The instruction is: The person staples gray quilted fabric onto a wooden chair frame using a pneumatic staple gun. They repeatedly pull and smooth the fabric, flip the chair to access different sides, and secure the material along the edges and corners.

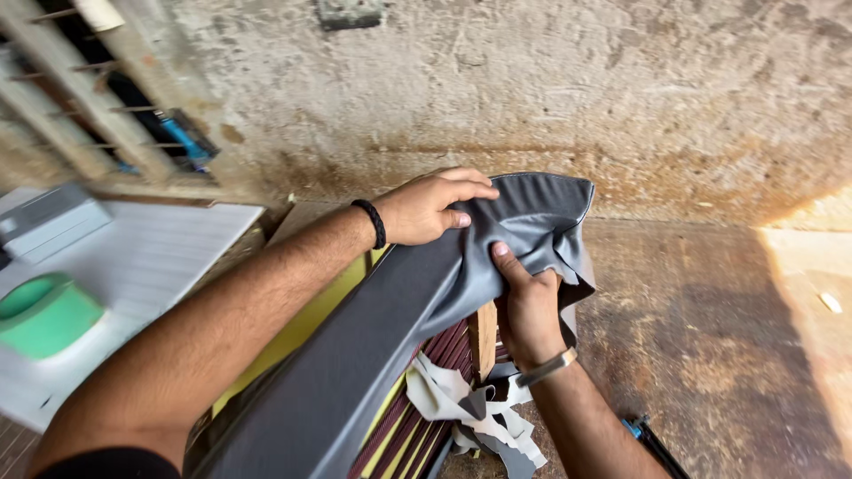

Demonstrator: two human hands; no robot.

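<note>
A long cushion frame covered in grey fabric [373, 355] runs from the bottom left up to the middle. My left hand [430, 206], with a black band on its wrist, presses on top of the fabric at the far end. My right hand [528, 306], wearing a metal bangle, grips the loose grey fabric at the end corner from below, thumb on top. A wooden frame piece [484, 339] and dark red webbing straps [417, 417] show on the underside, with yellow foam [306, 319] along the left side.
A rough concrete wall [532, 80] stands behind, with a barred window [80, 98] at the upper left. A white table [151, 266] at left carries a green roll of tape [44, 315]. Loose fabric scraps [479, 417] hang under the frame. The floor [710, 355] is bare concrete.
</note>
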